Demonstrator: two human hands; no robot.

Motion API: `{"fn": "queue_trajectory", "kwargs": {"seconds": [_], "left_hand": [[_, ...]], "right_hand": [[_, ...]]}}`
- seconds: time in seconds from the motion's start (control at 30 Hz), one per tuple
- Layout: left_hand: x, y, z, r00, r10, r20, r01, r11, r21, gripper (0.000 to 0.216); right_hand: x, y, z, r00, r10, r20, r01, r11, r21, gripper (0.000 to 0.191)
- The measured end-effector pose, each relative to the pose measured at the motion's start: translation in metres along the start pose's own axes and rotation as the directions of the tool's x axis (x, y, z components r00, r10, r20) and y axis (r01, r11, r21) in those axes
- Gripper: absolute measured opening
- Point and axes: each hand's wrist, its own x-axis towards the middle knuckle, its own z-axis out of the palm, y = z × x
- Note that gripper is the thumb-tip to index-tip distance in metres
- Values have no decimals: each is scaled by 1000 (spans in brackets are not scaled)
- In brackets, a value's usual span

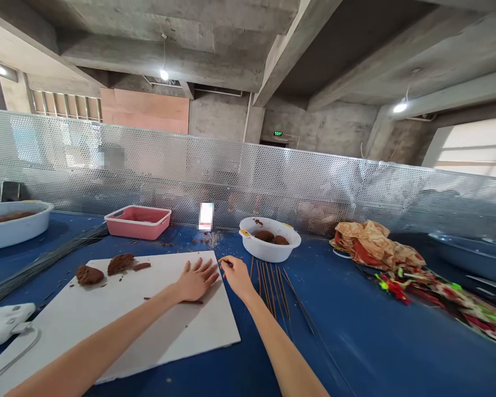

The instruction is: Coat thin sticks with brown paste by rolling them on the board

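L hand (pixel 196 280) flat on white rectangular plastic board (pixel 169 325), fingers (pixel 204 270) spread apart, nothing held. R hand (pixel 236 277) fingers (pixel 224 262) together, pinching short thin dark stick (pixel 227 263); thin brown rods (pixel 270 289) lie just beside, on blue counter (pixel 355 353). Rough brown clay lumps (pixel 120 264) on board, L of hands.

L hand (pixel 196 281) flat, palm down, fingers (pixel 204 270) spread, R hand (pixel 236 277) curled inward

Left hand (pixel 197 280) lies flat, fingers spread, on a white board (pixel 198 325) at lower centre of the frame; brown lumps (pixel 120 263) sit at the board's upper left. Right hand (pixel 236 277) pinches a small dark piece (pixel 226 263), just above thin rods (pixel 270 289) on the blue surface (pixel 355 342). White bowl (pixel 269 248) stands beyond, pink basket (pixel 138 221) to its left.
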Motion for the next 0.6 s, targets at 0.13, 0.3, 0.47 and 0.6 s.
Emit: {"fn": "queue_trajectory", "kwargs": {"seconds": [0.13, 0.3, 0.47, 0.6], "left_hand": [[-4, 6, 3, 999, -30, -26, 30, 1000, 8, 48], [-32, 14, 22, 992, -9, -129, 11, 1000, 17, 50], [-52, 23, 22, 996, -8, -87, 6, 1000, -27, 56], [-41, 17, 15, 999, -15, -29, 13, 998, -63, 56]], "right_hand": [[-3, -2, 4, 1000, 7, 21, -7, 1000, -10, 22], [-6, -4, 11, 995, 15, 101, -21, 998, 56, 19], [-7, -2, 18, 987, 32, 158, -60, 983, 176, 20], [-5, 3, 19, 995, 8, 101, -32, 971, 236, 22]]}}
